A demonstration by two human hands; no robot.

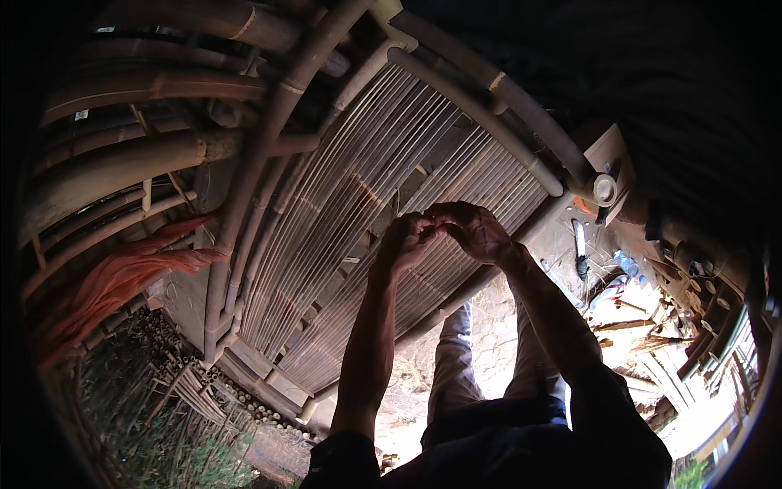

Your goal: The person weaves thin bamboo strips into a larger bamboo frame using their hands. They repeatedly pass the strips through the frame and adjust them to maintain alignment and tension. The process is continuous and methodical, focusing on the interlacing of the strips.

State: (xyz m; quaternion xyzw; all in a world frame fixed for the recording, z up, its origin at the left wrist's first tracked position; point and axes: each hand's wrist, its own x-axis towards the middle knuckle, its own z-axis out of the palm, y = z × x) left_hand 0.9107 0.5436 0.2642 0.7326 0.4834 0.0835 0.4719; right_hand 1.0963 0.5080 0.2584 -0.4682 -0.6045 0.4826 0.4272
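Both forearms reach forward from the lower edge over a bamboo slatted bench [309,236]. My left hand [404,243] and my right hand [476,232] meet above its slats, fingers curled and fingertips touching or nearly so. Each hand is closed in a pinch. Whatever sits between the fingers, if anything, is too small and dark to make out. The bench has long thin strips with gaps between them and a frame of thick bamboo poles [481,122].
Thick bamboo poles [114,167] crowd the left, with a reddish-orange cloth [122,281] over them. A knife-like tool [579,240] and a plastic bottle [626,262] lie on the ground at right. Bamboo offcuts [652,371] are scattered in bright sunlight. Cut bamboo sticks [199,391] lie lower left.
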